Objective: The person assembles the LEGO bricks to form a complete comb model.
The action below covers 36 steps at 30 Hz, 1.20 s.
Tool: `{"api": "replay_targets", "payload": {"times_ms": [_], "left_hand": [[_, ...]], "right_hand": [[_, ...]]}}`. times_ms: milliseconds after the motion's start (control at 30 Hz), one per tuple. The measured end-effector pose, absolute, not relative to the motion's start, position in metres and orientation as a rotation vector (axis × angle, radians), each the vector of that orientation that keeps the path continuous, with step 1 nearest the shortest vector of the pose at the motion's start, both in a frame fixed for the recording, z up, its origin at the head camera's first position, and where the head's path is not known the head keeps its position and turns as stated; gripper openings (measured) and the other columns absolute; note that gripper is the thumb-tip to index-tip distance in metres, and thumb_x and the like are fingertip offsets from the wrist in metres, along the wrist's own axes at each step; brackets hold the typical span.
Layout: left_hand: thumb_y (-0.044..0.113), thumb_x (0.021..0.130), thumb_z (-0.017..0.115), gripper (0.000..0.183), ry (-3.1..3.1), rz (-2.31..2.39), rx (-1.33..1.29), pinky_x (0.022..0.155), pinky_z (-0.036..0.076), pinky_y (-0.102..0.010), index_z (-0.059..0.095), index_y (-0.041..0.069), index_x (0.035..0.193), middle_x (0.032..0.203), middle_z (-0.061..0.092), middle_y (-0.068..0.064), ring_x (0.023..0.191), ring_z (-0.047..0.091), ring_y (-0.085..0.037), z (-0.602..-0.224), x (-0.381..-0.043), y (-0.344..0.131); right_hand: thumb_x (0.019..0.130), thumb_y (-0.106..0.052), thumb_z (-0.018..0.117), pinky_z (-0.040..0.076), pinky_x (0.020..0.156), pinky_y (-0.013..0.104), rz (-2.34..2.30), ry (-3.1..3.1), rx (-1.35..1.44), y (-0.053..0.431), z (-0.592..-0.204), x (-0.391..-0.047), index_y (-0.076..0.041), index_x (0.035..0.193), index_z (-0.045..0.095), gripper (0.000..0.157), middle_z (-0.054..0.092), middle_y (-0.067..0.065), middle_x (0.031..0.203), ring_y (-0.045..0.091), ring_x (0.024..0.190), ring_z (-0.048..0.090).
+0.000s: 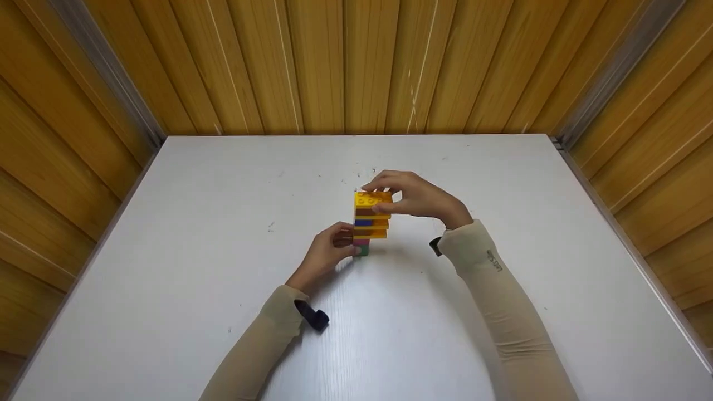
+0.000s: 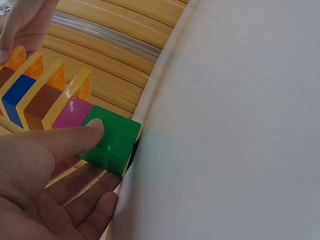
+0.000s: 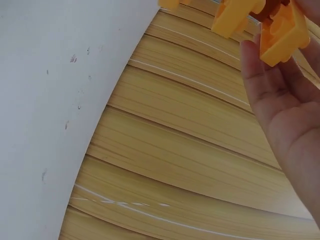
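A tower of toy building blocks stands upright on the white table [image 1: 195, 250]. At its foot is a green block [image 2: 115, 142], with a pink block [image 2: 73, 113] directly above. Higher up, brown and blue blocks [image 2: 20, 91] alternate with yellow bricks that jut out to the right. My left hand [image 1: 323, 253] holds the green block low down, thumb across its near face. At the top, my right hand [image 1: 420, 196] grips the topmost yellow brick [image 1: 365, 199], thumb in front and fingers behind. In the right wrist view, yellow brick undersides show beside the fingers; part of that grip is out of frame.
Wood-patterned panels [image 1: 317, 67] rise behind the table and on both sides. The table's back edge lies beyond the tower. Small dark marks [image 3: 73, 58] spot the tabletop. Both forearms wear beige sleeves with black straps at the wrists.
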<state>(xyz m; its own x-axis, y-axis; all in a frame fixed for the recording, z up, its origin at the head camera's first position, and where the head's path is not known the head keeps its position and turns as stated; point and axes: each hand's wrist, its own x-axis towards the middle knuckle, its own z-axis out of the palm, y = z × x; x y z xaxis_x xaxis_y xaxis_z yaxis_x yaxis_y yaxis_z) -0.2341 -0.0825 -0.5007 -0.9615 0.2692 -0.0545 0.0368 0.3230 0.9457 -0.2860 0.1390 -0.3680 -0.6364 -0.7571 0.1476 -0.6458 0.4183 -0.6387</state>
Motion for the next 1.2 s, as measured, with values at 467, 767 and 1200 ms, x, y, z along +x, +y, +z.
{"api": "replay_targets", "payload": {"times_ms": [467, 767, 1200], "left_hand": [[0.012, 0.088, 0.069, 0.047, 2.427, 1.66, 0.218, 0.094, 0.053, -0.037, 0.052, 0.017, 0.131, 0.125, 0.059, -0.009, 0.108, 0.064, -0.024, -0.492, -0.246, -0.071], [0.018, 0.089, 0.068, 0.052, 2.473, 1.626, 0.132, 0.093, 0.053, -0.034, 0.051, 0.012, 0.138, 0.12, 0.057, -0.01, 0.108, 0.061, -0.024, -0.493, -0.258, -0.061], [0.015, 0.09, 0.068, 0.044, 2.556, 1.647, 0.021, 0.094, 0.052, -0.031, 0.058, 0.009, 0.132, 0.117, 0.066, -0.008, 0.105, 0.062, -0.019, -0.493, -0.269, -0.046]], "right_hand": [[0.088, -0.029, 0.07, 0.047, 0.103, 0.044, -1.295, 2.52, -0.91, 0.161, -0.407, -0.307, -0.017, 0.147, 0.039, 0.068, 0.044, 0.008, 0.146, 0.026, 0.12, 0.054], [0.09, -0.034, 0.067, 0.042, 0.107, 0.044, -1.276, 2.479, -0.664, 0.17, -0.431, -0.317, -0.021, 0.154, 0.019, 0.081, 0.042, 0.012, 0.145, 0.028, 0.126, 0.05], [0.093, -0.026, 0.064, 0.042, 0.107, 0.046, -1.22, 2.541, -0.457, 0.162, -0.446, -0.329, -0.012, 0.153, 0.025, 0.073, 0.049, 0.013, 0.142, 0.031, 0.128, 0.051]]}}
